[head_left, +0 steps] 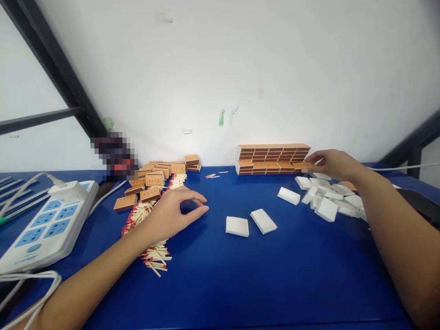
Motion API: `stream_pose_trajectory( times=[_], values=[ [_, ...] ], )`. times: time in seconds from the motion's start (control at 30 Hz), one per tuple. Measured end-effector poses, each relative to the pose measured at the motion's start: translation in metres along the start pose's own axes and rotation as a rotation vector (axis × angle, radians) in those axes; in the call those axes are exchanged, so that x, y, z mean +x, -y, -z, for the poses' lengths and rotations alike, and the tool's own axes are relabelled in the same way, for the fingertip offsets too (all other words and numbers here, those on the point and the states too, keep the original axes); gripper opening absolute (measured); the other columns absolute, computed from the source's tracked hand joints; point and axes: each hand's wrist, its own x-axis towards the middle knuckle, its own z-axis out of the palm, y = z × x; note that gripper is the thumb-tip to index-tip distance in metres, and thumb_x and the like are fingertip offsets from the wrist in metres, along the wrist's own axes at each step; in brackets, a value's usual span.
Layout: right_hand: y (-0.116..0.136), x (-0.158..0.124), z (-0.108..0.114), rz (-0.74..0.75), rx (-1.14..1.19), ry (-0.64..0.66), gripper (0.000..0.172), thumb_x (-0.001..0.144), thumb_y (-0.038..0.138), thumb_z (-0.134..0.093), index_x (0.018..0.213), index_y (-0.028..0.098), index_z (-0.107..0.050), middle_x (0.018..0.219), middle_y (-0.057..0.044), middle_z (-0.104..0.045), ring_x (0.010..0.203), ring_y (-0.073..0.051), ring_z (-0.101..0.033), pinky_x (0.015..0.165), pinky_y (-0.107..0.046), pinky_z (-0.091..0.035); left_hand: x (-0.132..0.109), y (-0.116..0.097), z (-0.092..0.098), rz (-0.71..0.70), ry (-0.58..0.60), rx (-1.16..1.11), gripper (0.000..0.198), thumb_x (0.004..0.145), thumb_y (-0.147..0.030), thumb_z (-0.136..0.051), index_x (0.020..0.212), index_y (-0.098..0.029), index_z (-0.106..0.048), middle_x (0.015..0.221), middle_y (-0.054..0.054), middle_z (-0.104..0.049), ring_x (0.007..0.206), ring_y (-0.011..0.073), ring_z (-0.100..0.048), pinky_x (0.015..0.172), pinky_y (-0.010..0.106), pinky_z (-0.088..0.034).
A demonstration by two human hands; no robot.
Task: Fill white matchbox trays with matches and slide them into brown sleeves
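Note:
My left hand [177,208] hovers over the heap of red-tipped matches [147,252], its thumb and fingers apart with nothing between them. At the back right, my right hand [326,164] has its fingertips on a matchbox [300,166] at the right end of the front row. Behind that row rises a taller stack of matchboxes [273,151] against the wall. White inner trays [326,208] lie in a loose pile beneath my right wrist. Two more white trays [237,226] rest near the middle, and another single tray [288,195] lies closer to the pile.
Loose orange matchbox sleeves [150,195] are heaped behind the matches at the left. A few stray matches [213,175] lie near the wall. A white power strip [51,224] with cables takes up the left side of the blue table [275,284]. Dark metal bars frame both sides.

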Motion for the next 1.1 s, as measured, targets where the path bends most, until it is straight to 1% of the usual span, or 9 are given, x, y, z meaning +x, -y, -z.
stream_pose_trajectory(
  times=[0.13, 0.33, 0.53, 0.67, 0.77, 0.87, 0.97, 1.03, 1.1],
  values=[
    [-0.002, 0.006, -0.008, -0.031, 0.068, 0.113, 0.03, 0.088, 0.033, -0.078, 0.11, 0.016, -0.067, 0.117, -0.017, -0.076, 0.094, -0.022, -0.067, 0.082, -0.036, -0.046, -0.001, 0.001, 0.001, -0.005, 0.007, 0.011, 0.024, 0.097, -0.046, -0.071, 0.107, -0.027, -0.082, 0.105, 0.003, -0.082, 0.097, 0.0215, -0.072, 0.088, 0.035, -0.056],
    [-0.003, 0.005, -0.01, -0.029, 0.063, 0.111, 0.029, 0.093, 0.041, -0.073, 0.109, 0.018, -0.065, 0.115, -0.018, -0.076, 0.096, -0.023, -0.066, 0.085, -0.037, -0.045, -0.001, 0.0, -0.001, -0.014, 0.014, 0.008, 0.023, 0.097, -0.044, -0.07, 0.103, -0.026, -0.082, 0.101, 0.002, -0.082, 0.094, 0.0208, -0.072, 0.089, 0.036, -0.055],
    [0.005, 0.002, -0.004, -0.059, 0.021, 0.1, 0.048, 0.085, 0.06, -0.079, 0.105, 0.019, -0.066, 0.109, -0.018, -0.077, 0.087, -0.023, -0.063, 0.081, -0.038, -0.045, -0.001, -0.003, 0.001, -0.023, 0.021, 0.008, 0.02, 0.097, -0.042, -0.07, 0.103, -0.026, -0.082, 0.102, 0.002, -0.081, 0.094, 0.0208, -0.072, 0.088, 0.036, -0.055],
    [0.011, 0.004, 0.008, -0.087, -0.073, 0.056, 0.044, 0.09, 0.061, -0.074, 0.095, 0.017, -0.07, 0.103, -0.019, -0.076, 0.08, -0.021, -0.06, 0.077, -0.039, -0.044, -0.001, -0.004, 0.003, -0.028, 0.014, 0.024, 0.021, 0.097, -0.043, -0.069, 0.102, -0.027, -0.082, 0.1, 0.002, -0.082, 0.093, 0.0215, -0.071, 0.087, 0.036, -0.055],
    [0.02, 0.001, 0.019, -0.099, -0.174, 0.109, 0.041, 0.089, 0.058, -0.077, 0.085, 0.017, -0.073, 0.096, -0.017, -0.076, 0.078, -0.022, -0.06, 0.075, -0.04, -0.043, -0.001, -0.001, 0.001, -0.044, 0.018, 0.042, 0.021, 0.097, -0.042, -0.069, 0.102, -0.026, -0.081, 0.101, 0.003, -0.081, 0.095, 0.0218, -0.071, 0.091, 0.037, -0.055],
    [0.039, -0.011, 0.024, 0.033, -0.129, 0.272, 0.041, 0.087, 0.06, -0.079, 0.088, 0.019, -0.076, 0.093, -0.013, -0.077, 0.081, -0.023, -0.064, 0.075, -0.039, -0.045, -0.002, 0.003, -0.002, -0.065, 0.025, 0.053, 0.021, 0.098, -0.042, -0.069, 0.103, -0.026, -0.081, 0.103, 0.003, -0.08, 0.098, 0.0217, -0.072, 0.092, 0.037, -0.055],
    [0.066, -0.028, 0.018, 0.209, -0.005, 0.533, 0.045, 0.083, 0.064, -0.079, 0.098, 0.021, -0.078, 0.102, -0.015, -0.078, 0.085, -0.026, -0.069, 0.074, -0.039, -0.05, -0.003, 0.005, -0.003, -0.087, 0.031, 0.068, 0.023, 0.097, -0.045, -0.07, 0.105, -0.025, -0.08, 0.106, 0.004, -0.079, 0.101, 0.0223, -0.071, 0.094, 0.039, -0.056],
    [0.082, -0.038, 0.011, 0.259, -0.058, 0.536, 0.048, 0.075, 0.065, -0.084, 0.099, 0.024, -0.078, 0.105, -0.014, -0.077, 0.085, -0.029, -0.071, 0.071, -0.04, -0.053, -0.005, 0.001, -0.003, -0.103, 0.039, 0.086, 0.029, 0.095, -0.048, -0.073, 0.111, -0.025, -0.079, 0.111, 0.005, -0.078, 0.106, 0.0238, -0.07, 0.098, 0.041, -0.056],
    [0.097, -0.046, 0.005, 0.31, -0.102, 0.468, 0.051, 0.069, 0.067, -0.085, 0.098, 0.026, -0.077, 0.103, -0.011, -0.076, 0.086, -0.031, -0.071, 0.068, -0.04, -0.054, -0.008, -0.006, -0.002, -0.14, 0.065, 0.103, 0.041, 0.092, -0.051, -0.076, 0.125, -0.026, -0.076, 0.119, 0.006, -0.076, 0.116, 0.0263, -0.067, 0.104, 0.044, -0.054]
  ],
)
